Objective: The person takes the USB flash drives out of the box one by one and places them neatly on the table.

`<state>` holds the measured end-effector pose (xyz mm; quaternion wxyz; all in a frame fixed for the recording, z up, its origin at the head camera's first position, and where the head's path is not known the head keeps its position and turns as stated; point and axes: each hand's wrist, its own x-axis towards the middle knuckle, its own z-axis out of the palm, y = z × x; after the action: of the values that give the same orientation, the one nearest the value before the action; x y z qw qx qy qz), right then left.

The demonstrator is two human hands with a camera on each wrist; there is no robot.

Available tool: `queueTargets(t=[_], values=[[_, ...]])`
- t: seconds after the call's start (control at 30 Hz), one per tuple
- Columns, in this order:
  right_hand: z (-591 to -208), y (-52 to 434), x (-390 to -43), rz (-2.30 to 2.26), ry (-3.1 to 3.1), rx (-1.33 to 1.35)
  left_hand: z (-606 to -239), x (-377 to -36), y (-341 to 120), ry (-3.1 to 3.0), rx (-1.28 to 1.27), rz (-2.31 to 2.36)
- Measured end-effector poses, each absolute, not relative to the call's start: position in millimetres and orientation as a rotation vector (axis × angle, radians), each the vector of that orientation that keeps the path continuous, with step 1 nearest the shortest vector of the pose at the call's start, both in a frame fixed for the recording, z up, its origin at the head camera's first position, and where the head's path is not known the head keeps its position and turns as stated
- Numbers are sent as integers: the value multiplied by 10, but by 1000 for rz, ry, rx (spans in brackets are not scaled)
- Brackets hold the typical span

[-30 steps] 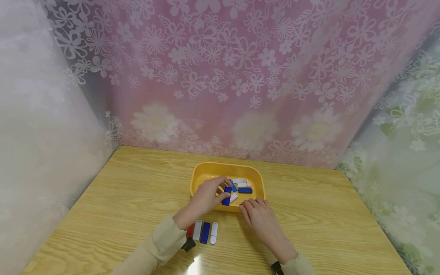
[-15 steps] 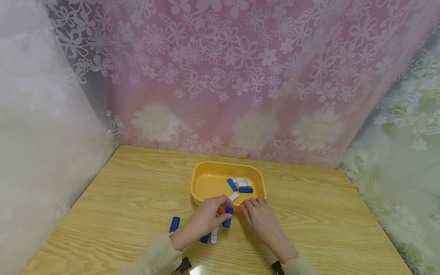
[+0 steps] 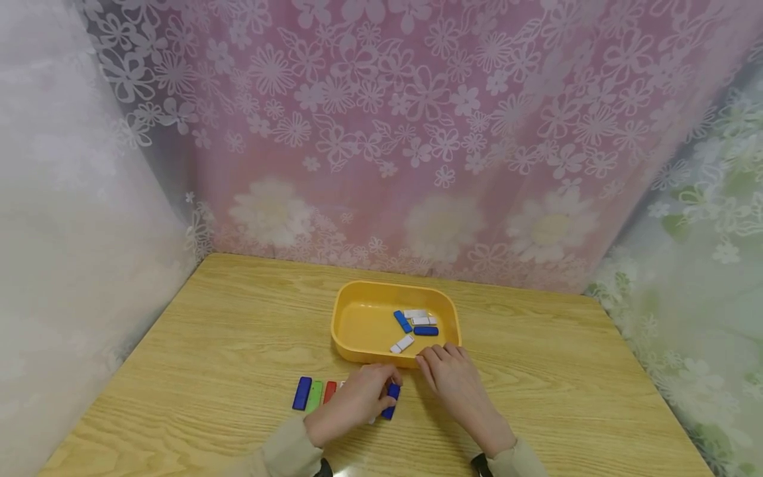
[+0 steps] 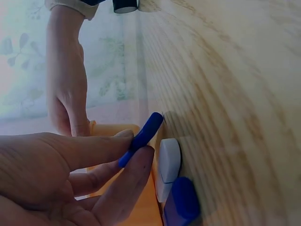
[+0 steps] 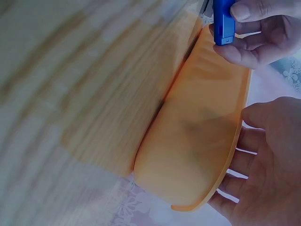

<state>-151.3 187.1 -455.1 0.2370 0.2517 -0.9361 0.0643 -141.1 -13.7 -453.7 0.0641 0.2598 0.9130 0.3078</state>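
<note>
Pink flowered lace curtains hang behind a wooden worktop [image 3: 197, 344], with pale lace at both sides. On the worktop stands a yellow tray [image 3: 357, 321], and in its right half lie two blue sticks, two white ones close together at the back, and one white stick [image 3: 402, 344] near the front wall.

In front of the tray, the left hand [image 3: 356, 401] pinches a blue stick [image 3: 390, 400] between thumb and fingertips, its lower end at the worktop surface. The left wrist view shows this stick tilted, with a white stick [image 4: 168, 165] and another blue stick [image 4: 182, 202] lying flat just beside it. The hand covers most of that row in the head view; to its left a blue stick [image 3: 302, 393], a green stick [image 3: 314, 395] and a red stick [image 3: 330, 391] lie side by side.

The right hand [image 3: 456, 384] rests flat on the worktop, fingers straight and holding nothing, its fingertips at the tray's front wall, just beside the left hand.
</note>
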Motion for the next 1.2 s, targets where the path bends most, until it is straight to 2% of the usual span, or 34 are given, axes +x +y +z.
queueTargets(t=[0.2, 0.53, 0.97, 1.2], values=[[-4569, 1876, -1520, 181, -2534, 703, -4541, -1392, -133, 2868, 780, 772], [-4556, 1870, -1513, 186, -2553, 694, -4568, -1413, -181, 2897, 1083, 569], [-4569, 1887, -1533, 176, -2544, 696, -4543, -1353, -201, 2937, 962, 597], [-4589, 1888, -1537, 173, -2501, 722, -4445, -1348, -238, 2945, 922, 771]])
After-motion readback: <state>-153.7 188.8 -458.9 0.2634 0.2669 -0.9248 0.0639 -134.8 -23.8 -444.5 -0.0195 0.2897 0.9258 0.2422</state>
